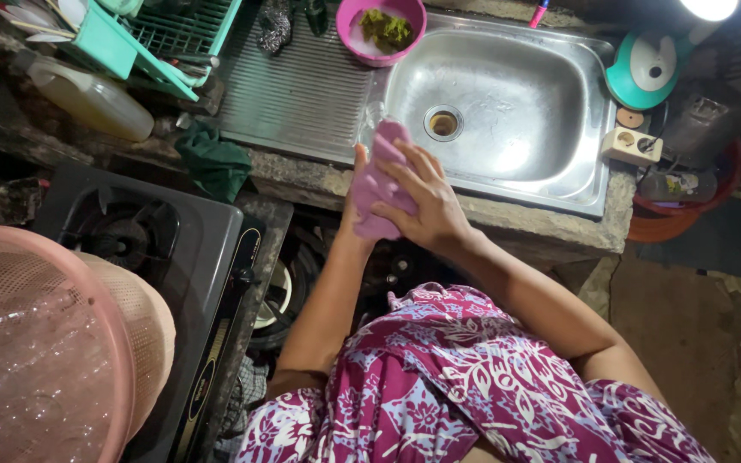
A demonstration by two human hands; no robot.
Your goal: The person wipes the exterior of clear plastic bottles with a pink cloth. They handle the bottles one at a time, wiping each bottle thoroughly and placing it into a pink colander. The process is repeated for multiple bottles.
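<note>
A purple cloth point(381, 187) is wrapped around a clear glass point(372, 118), of which only the rim shows, at the front left corner of the steel sink point(508, 94). My left hand point(356, 176) sits behind the cloth, mostly hidden, gripping the wrapped glass with its thumb showing. My right hand point(429, 206) lies over the cloth from the right, fingers spread and pressed on it.
A pink bowl point(355, 34) with green scraps stands on the ribbed drainboard point(302, 86). A teal dish rack point(165, 34) and a plastic bottle point(87, 99) are at the back left. A gas stove point(165, 249) and pink baskets point(45, 343) lie at my left, with a socket block point(632, 146) to the sink's right.
</note>
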